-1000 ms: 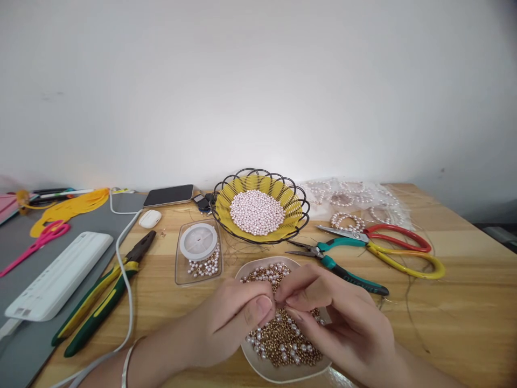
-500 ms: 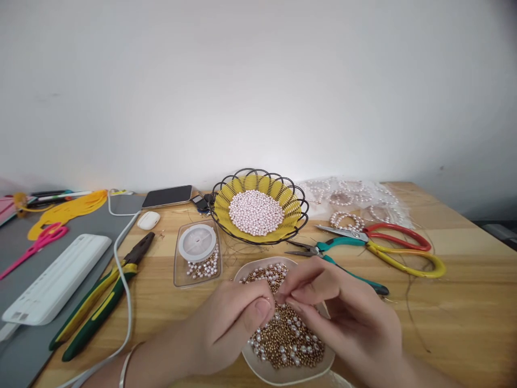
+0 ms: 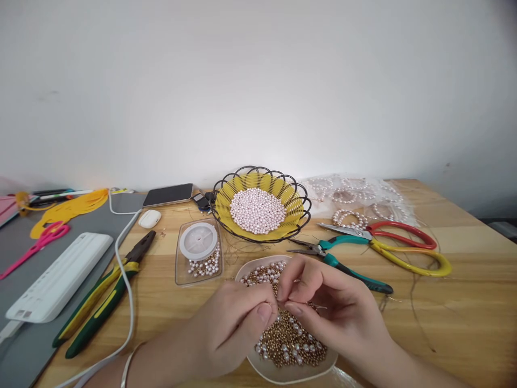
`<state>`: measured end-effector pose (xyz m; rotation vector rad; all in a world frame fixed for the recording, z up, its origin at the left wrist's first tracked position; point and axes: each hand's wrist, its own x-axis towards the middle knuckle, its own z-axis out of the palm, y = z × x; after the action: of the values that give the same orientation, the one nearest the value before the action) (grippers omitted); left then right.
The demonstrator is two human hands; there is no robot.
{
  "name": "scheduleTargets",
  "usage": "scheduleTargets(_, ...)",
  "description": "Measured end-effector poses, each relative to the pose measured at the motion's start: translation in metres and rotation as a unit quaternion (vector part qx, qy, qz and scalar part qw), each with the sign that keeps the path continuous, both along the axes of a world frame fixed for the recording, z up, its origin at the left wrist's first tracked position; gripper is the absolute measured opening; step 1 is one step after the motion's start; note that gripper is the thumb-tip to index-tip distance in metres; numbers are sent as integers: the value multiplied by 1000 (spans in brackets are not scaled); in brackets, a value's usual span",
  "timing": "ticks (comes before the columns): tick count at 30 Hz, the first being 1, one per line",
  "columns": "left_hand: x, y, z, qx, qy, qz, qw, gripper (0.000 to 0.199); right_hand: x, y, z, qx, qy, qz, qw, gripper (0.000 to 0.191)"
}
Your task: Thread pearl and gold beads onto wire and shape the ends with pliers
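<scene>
Both hands meet above a pale bowl [image 3: 278,377] of gold and pearly beads [image 3: 293,337]. My left hand [image 3: 238,323] is closed, thumb pressed against the curled index finger; whatever it pinches is too small to make out. Close beside it, my right hand [image 3: 331,307] has thumb and index finger brought together in a pinch. A thin pale strand shows by the right fingers, but its kind is unclear. Behind the bowl stands a yellow basket with a black wire rim [image 3: 297,215], holding many small pinkish beads [image 3: 257,210].
Left of the bowl sits a clear box [image 3: 177,275] with a white spool [image 3: 197,241] and beads. Green-yellow pliers [image 3: 100,302], a power bank [image 3: 60,275] and a white cable [image 3: 128,291] lie left. Teal-handled pliers [image 3: 343,242], scissors [image 3: 407,248] and bead loops [image 3: 349,219] are right.
The right fingers have shifted slightly and a thin pale strand now shows beside them. Both hands stay close together over the bowl. The whole view has moved a little.
</scene>
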<state>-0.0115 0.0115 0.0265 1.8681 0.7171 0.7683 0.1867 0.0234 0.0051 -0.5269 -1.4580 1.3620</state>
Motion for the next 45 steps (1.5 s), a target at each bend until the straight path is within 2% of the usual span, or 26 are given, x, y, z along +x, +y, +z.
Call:
scheduleTargets(12,0,1,-2,-2,8,-2,1000,28,1,0,-3,-14,6,18,1000,20)
scheduleTargets(25,-1,0,-6,11,-12,-12,1000,27,-1,6,3,-58,15,35,998,13)
scheduleTargets(45,-2,0,-6,18,4,-12,1000,29,2,3,2,-9,-1,22,1000,18)
